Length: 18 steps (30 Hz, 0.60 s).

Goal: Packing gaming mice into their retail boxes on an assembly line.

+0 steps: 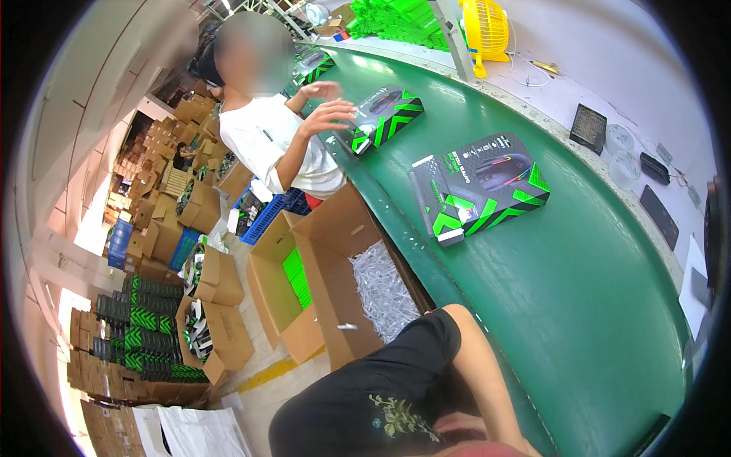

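Observation:
At the lower edge a bare bent arm with a black sleeve shows. I take it for my left arm. Beside it, part of what looks like my left hand rests close to the black cloth with a plant design. Its fingers are mostly hidden. My right hand is out of view. A black and green mouse box lies on the green belt, apart from me. Farther up the belt is a second mouse box, with a co-worker's hands just over its near-left side.
Left of the belt stand open cartons, one with shredded white filler, one with green pieces. Stacked black and green boxes stand at left. A yellow fan and a green heap are beyond the belt.

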Motion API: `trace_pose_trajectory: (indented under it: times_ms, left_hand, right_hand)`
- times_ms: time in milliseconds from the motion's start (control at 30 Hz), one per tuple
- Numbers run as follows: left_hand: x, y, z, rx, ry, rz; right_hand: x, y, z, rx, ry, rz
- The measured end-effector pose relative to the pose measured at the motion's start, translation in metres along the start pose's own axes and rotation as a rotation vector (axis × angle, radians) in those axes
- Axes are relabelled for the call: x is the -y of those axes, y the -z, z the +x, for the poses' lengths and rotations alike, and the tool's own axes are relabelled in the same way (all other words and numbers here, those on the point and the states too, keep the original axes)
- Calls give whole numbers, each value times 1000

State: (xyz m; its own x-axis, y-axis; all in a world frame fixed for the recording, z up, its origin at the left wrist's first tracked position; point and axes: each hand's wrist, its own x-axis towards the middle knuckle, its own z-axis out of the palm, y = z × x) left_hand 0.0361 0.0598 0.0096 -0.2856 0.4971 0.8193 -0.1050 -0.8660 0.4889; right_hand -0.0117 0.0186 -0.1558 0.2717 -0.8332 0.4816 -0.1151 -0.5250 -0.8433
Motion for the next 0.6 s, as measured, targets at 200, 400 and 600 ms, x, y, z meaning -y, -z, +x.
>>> trace_pose_trajectory:
  times_ms: [200, 400, 600]
  left_hand:
    - [-27, 23, -1, 276, 233, 253]
    - [-134, 143, -27, -26, 316, 1510]
    - [-318, 253, -173, -590, 802, 2252]
  right_hand:
    - [18, -9, -6, -65, 15, 0]
    - [91, -33, -7, -3, -404, 312]
    - [124, -20, -2, 61, -714, -295]
